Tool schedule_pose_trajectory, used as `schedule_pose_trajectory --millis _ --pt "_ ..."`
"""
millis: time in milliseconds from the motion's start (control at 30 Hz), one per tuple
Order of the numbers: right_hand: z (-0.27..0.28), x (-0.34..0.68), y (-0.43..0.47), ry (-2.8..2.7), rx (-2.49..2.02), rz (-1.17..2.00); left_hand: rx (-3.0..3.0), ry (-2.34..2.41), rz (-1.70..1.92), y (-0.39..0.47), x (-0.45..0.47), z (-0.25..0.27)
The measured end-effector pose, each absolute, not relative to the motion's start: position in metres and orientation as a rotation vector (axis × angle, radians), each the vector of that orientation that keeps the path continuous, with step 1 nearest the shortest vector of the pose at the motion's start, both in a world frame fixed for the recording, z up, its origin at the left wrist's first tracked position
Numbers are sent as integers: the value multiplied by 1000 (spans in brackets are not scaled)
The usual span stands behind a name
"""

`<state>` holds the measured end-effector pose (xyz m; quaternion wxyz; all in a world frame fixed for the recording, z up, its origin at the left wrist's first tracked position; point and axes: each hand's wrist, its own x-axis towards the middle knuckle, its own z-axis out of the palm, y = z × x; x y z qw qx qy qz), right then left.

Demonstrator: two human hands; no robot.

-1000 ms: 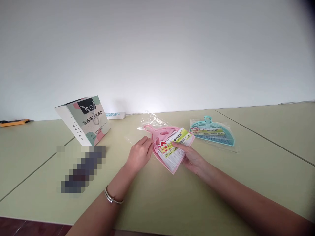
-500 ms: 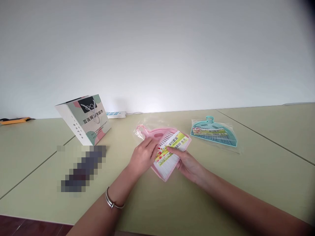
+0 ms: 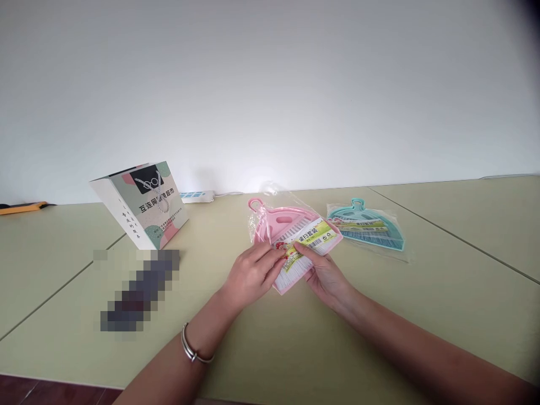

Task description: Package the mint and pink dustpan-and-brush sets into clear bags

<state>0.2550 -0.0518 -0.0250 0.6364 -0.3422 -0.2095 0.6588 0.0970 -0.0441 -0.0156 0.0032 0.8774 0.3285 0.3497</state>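
A pink dustpan and brush set (image 3: 291, 225) in clear plastic wrap is held above the table, tilted, its looped handle pointing up and to the left. Across its white bristles runs a printed paper label (image 3: 310, 239). My left hand (image 3: 253, 273) pinches the set's left side near the label's end, fingers closed. On the lower right side my right hand (image 3: 324, 275) grips it, thumb on the label and the other fingers underneath. A matching turquoise dustpan and brush set (image 3: 367, 225), also wrapped, lies flat on the table to the right.
A printed paper bag (image 3: 158, 205) with rope handles stands at the left. In front of it is a blurred-out dark object (image 3: 141, 292). A white power strip (image 3: 198, 197) lies by the wall, and an orange and black item (image 3: 25, 208) sits at the far left table edge.
The pink set has moved up and slightly right, and its looped handle now stands clear of my left hand. My left hand has slid lower along its left side.
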Motion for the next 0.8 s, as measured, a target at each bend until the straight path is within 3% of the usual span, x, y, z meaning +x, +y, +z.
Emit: schedule_pose_trajectory --millis 133,200,333,500,800 --pt "-23 257 -48 -377 -736 1442 2122 1326 1689 -42 94 -10" --pt "-23 256 -47 -362 -692 1419 1672 1404 1585 -40 94 -9" --pt "-27 251 -49 -436 -634 1437 1200 1061 1060 -39 105 -12" --pt "-27 254 -50 -538 -755 1476 1257 815 1111 -39 111 -15" --pt "-26 281 -34 -552 -1108 1293 1250 913 1128 -33 100 -16"
